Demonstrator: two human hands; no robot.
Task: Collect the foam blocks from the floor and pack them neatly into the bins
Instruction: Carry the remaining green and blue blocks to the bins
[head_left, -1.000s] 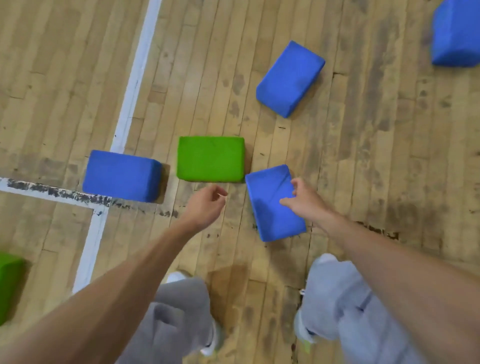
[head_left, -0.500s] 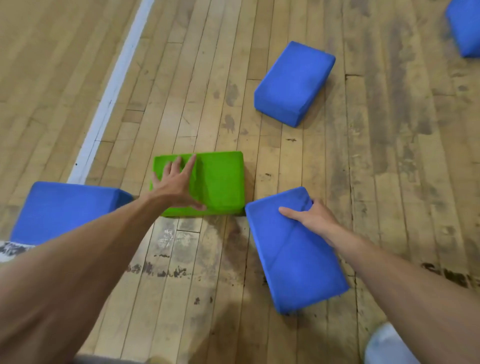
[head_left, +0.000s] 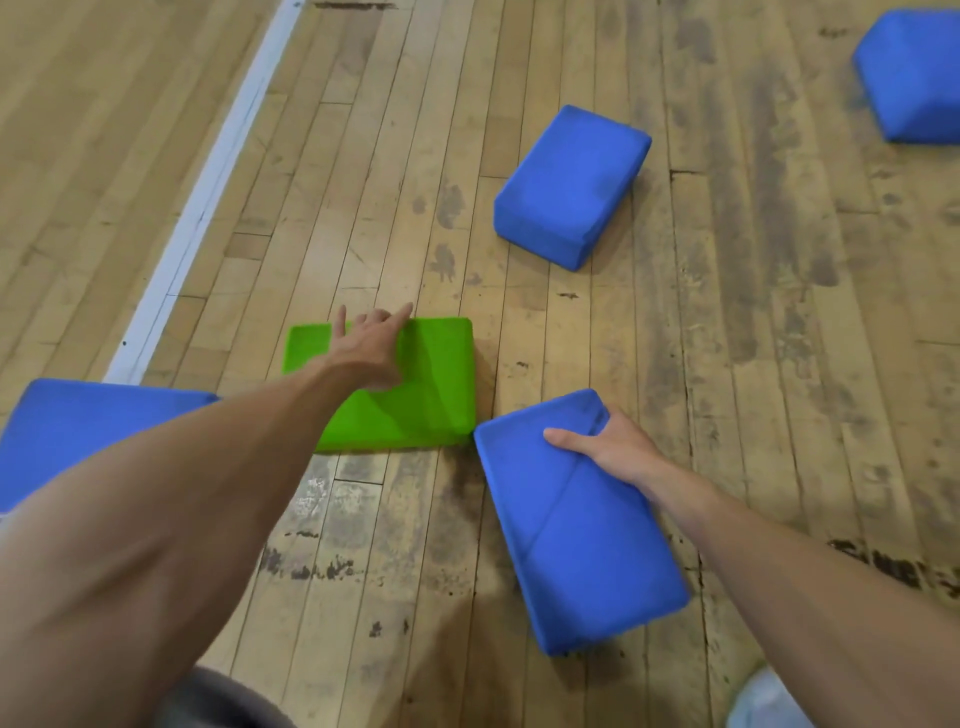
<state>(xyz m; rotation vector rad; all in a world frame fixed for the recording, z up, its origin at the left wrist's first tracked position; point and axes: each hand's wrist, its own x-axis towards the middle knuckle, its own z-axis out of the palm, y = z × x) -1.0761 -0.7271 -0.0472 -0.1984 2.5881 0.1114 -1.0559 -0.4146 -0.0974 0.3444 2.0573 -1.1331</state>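
**Two blocks under the hands, none seen in a bin**

A worn wooden gym floor (head_left: 779, 364), crossed by a white painted line (head_left: 208, 208), carries every block in view. The left hand (head_left: 371, 353) lies on top of the green block (head_left: 431, 395), with its fingers spread and reaching the far edge. Whether the tips hook over that edge cannot be told. The right hand (head_left: 608, 447) grips the near blue block (head_left: 576, 540) at its far end, thumb across the top face and fingers curled round the side. A corner of this block sits just beside the green one.

Three more lie loose: the left blue block (head_left: 78, 431) at the frame's edge, the middle blue block (head_left: 569, 184) farther ahead, and the far blue block (head_left: 914, 73) well apart at the upper right. No bin shows here.

Collection looks to be at an early point. Two blocks are being taken up, neither visibly clear of the floor. At least three wait to be gathered, and all the packing is yet to come.
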